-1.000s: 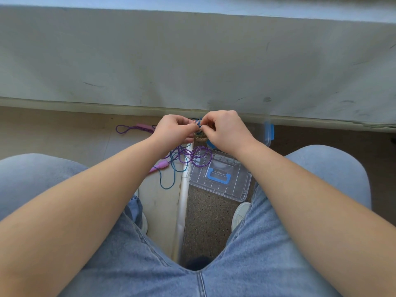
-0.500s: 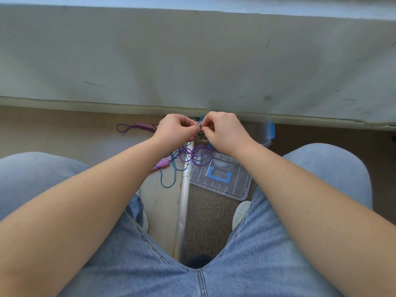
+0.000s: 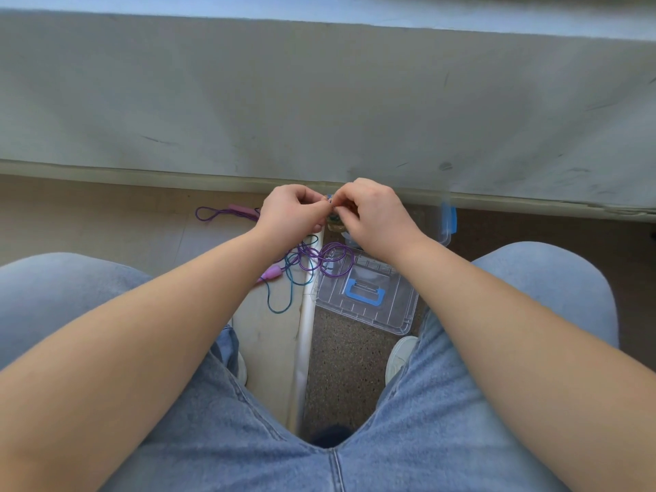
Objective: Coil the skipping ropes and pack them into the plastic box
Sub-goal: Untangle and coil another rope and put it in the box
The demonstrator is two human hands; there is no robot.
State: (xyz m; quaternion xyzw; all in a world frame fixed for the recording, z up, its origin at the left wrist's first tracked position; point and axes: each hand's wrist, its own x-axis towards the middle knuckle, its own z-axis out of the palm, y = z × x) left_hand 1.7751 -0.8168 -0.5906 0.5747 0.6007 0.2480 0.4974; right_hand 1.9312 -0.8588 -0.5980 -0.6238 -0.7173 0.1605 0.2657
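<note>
Plainly, both hands met at the middle of the head view, low against the foot of a scuffed grey wall (image 3: pixel 319 101). The left hand (image 3: pixel 291 213) and the right hand (image 3: pixel 376 218) had their fingers curled in, fingertips almost touching, pinching a small bundle (image 3: pixel 335 224) between them. That bundle was mostly hidden; it looked like wound cord in teal and brown, though I could not tell for sure.

Below the hands, a purple rope (image 3: pixel 330 266) lay in loose loops on the floor (image 3: pixel 106 225), partly overlapping the near-left corner of a clear lid (image 3: pixel 390 314). A teal rope (image 3: pixel 280 296) was tangled with it and trailed toward the person. One pink handle (image 3: pixel 271 272) lay beside the left forearm, touching the tangle; a second pink handle (image 3: pixel 237 208) lay farther left near the wall, with a purple loop running out from it.

The lid lay flat with its blue grip (image 3: pixel 365 291) facing up. The plastic box (image 3: pixel 445 236) stood just behind the right hand against the wall, its blue latch (image 3: pixel 449 216) showing; its inside was hidden by the hand. The person sat in blue jeans (image 3: pixel 426 420), knees apart, with a pale shoe (image 3: pixel 399 353) just beside the lid.
</note>
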